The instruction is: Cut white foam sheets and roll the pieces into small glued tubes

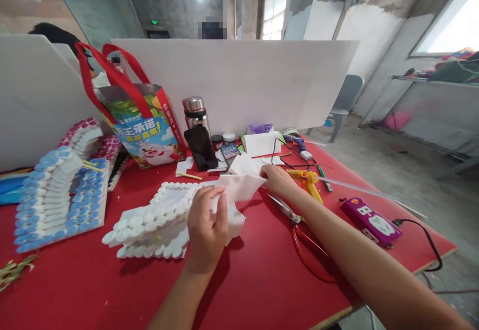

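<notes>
Thin white paper sheets point(243, 189), folded and overlapping, hang between my hands over the middle of the red table. My right hand point(279, 180) is closed on their right edge, its fingertips partly hidden. My left hand point(207, 223) is half curled in front of their left side, thumb and fingers apart; whether it touches the paper I cannot tell. Just left of it lies a white piece edged with rows of round white discs point(157, 220). Red-handled scissors point(295, 218) lie open under my right forearm, and a yellow glue gun point(307, 180) with a long clear stick rests beyond it.
A purple power strip point(370, 220) and its cord lie at the right edge. Blue-and-white disc-edged pieces point(60, 195) stand left, beside a shopping bag point(142, 130). A steel flask point(194, 110), a black phone point(201, 148) and a tissue pack point(262, 140) line the white partition point(239, 81).
</notes>
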`<action>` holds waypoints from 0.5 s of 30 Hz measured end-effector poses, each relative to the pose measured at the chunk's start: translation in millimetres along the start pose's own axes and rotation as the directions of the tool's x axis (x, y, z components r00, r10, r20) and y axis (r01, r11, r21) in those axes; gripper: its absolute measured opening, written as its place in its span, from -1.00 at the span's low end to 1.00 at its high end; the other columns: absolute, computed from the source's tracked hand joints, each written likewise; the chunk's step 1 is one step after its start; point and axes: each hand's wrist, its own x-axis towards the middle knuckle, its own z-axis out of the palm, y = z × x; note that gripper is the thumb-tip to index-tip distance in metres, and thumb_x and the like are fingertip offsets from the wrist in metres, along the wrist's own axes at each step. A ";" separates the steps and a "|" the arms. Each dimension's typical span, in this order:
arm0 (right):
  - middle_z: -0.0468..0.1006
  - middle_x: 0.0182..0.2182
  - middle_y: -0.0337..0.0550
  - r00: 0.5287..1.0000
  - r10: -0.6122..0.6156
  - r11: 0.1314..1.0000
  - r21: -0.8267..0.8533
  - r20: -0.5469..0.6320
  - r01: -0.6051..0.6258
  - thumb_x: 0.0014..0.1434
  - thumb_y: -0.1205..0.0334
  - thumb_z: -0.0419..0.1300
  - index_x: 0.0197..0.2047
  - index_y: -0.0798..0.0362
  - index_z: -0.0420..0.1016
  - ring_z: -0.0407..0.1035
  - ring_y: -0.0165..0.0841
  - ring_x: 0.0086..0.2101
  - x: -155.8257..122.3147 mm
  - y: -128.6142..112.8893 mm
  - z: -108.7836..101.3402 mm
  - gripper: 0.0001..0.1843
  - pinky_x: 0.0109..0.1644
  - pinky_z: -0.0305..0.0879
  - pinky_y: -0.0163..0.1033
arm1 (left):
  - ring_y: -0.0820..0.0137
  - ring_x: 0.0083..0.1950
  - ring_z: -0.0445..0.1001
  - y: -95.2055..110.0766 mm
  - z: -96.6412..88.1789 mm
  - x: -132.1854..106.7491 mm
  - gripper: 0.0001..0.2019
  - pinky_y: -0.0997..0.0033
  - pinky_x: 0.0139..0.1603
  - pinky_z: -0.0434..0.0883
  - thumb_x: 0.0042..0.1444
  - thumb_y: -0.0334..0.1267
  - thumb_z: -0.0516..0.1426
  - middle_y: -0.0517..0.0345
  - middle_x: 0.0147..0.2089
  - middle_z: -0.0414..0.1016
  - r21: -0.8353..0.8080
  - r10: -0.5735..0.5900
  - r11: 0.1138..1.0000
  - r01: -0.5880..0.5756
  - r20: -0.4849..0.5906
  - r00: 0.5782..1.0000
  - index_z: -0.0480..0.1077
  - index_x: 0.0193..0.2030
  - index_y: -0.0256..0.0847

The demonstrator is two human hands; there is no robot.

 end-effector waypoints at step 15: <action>0.51 -0.45 -0.19 0.901 0.144 0.633 0.738 -0.410 0.234 0.20 0.18 0.20 -0.45 0.06 0.56 0.30 -0.35 -0.40 -29.1 1.9 -29.9 -0.78 -0.29 0.17 -0.24 | 0.15 0.32 0.35 10.5 -21.0 14.8 -0.69 0.06 0.40 0.23 0.28 -0.35 0.16 0.00 0.26 0.40 -0.061 0.021 0.998 -0.018 0.052 0.998 0.44 0.14 -0.06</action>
